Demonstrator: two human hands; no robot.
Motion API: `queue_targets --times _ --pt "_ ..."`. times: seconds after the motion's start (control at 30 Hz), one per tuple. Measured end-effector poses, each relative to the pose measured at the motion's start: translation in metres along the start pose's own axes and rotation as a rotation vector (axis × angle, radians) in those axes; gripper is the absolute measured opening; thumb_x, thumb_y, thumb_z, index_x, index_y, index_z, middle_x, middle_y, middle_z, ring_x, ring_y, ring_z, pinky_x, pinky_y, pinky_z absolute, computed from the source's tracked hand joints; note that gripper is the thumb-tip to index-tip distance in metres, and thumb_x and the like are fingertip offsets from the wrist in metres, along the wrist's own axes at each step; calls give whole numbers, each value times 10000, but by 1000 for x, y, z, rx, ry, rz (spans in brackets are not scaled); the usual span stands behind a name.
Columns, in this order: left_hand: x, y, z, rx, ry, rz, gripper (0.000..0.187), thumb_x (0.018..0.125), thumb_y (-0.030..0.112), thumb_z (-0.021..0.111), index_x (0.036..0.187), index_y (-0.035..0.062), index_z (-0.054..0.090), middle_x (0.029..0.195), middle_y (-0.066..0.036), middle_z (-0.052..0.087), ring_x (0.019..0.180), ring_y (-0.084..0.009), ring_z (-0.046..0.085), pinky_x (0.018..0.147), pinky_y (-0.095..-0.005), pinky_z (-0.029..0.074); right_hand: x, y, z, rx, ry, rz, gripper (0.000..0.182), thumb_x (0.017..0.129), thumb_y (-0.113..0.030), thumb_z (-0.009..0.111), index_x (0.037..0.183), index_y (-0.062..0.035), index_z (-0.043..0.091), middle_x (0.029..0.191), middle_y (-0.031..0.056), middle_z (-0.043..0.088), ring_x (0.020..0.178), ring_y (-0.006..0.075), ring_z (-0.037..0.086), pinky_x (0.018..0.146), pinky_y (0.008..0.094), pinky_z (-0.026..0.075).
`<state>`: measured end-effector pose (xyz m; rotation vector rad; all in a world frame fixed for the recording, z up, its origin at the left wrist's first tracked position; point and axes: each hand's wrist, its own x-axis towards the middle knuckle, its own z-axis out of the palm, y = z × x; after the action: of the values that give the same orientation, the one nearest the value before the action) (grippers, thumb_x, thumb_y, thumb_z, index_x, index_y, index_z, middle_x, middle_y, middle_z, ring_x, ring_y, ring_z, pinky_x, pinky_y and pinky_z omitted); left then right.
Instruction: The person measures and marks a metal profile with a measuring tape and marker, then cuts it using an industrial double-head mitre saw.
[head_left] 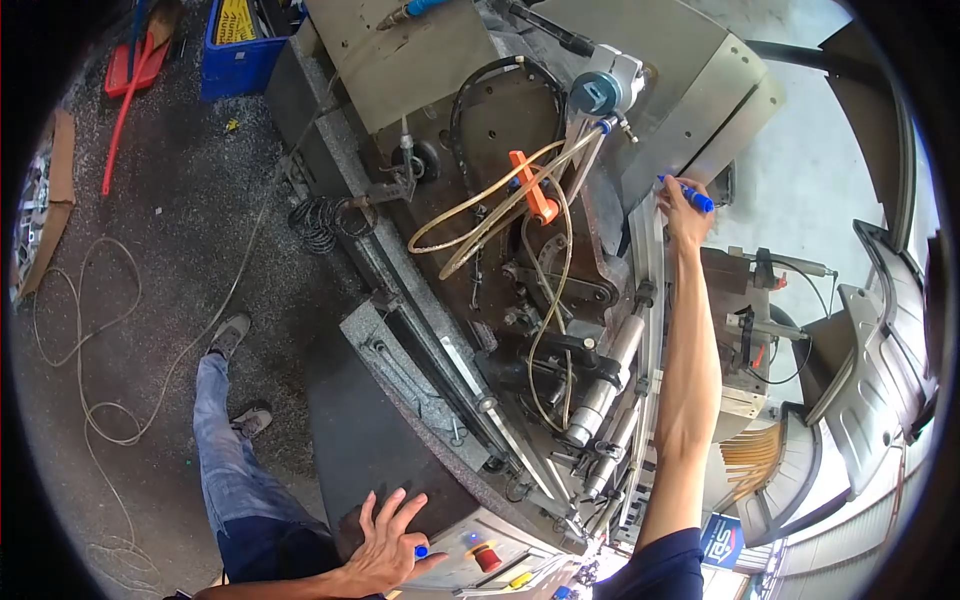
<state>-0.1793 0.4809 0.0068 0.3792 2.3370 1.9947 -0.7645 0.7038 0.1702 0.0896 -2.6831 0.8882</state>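
My right hand [686, 212], at the end of my outstretched arm, grips a blue marker [700, 200]. The marker's tip points at the upper end of a long silver metal profile [646, 250] lying along the machine. My left hand [385, 545] is over the dark control box top [370, 420], fingers fanned. Between its thumb and index finger sits a small blue cap [421, 551]. Close by that hand, a red push button [487, 558] sits on the box's silver panel.
An orange handle [534, 188] and looped yellowish hoses [480, 235] stand out mid-machine. Silver cylinders [605, 385] run beside the profile. On the chip-strewn floor are a trailing hose [135, 420], a blue crate [240, 65] and a red dustpan [132, 70]. Curved metal panels [860, 350] are at right.
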Motion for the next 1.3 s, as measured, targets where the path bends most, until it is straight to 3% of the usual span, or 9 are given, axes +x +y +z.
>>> queue_targets --times 0.33,0.57,0.63,0.93,1.07,1.13,1.3 --pt "1 0 0 -21 -27 -10 540 783 395 848 1000 93 456 1461 -269 345 1389 -471 305 1060 -704 170 3 4 3 51 35 7 179 854 -117 772 921 16 673 746 88 679 642 149 656 580 265 511" --pt "1 1 -2 -32 -58 -39 542 779 398 849 1004 85 467 1453 -272 354 1389 -476 301 1064 -709 167 8 10 0 -54 42 -17 219 844 -163 785 924 19 693 756 79 693 647 131 661 606 265 510" --pt "2 0 -1 -32 -51 -32 543 779 396 849 1007 84 468 1453 -272 354 1389 -480 297 1066 -708 169 10 12 -1 -83 7 -2 256 864 -163 781 1006 8 652 808 80 685 704 163 681 631 274 554" --pt "3 -1 0 -37 -22 -22 546 766 392 857 992 82 469 1456 -272 353 1385 -478 310 1061 -707 188 12 11 1 -143 -2 -42 224 870 -158 777 972 -2 653 801 82 684 692 160 675 616 273 539" --pt "3 0 -2 -43 -36 -36 545 766 396 857 986 79 471 1456 -273 355 1385 -478 309 1060 -708 188 5 12 2 -71 31 -35 224 874 -164 775 965 -1 650 796 82 685 692 157 675 618 271 539" --pt "3 0 -2 -37 -48 -42 543 769 396 854 986 77 473 1453 -276 359 1385 -475 309 1064 -704 185 1 13 4 41 66 -65 194 859 -150 777 907 9 678 721 79 686 614 132 652 559 266 498" --pt "4 1 -2 -37 -50 -40 537 778 397 848 990 74 474 1451 -280 359 1382 -477 311 1072 -698 177 4 11 3 -28 55 -79 219 856 -167 781 925 16 681 728 84 689 621 127 653 565 263 501"
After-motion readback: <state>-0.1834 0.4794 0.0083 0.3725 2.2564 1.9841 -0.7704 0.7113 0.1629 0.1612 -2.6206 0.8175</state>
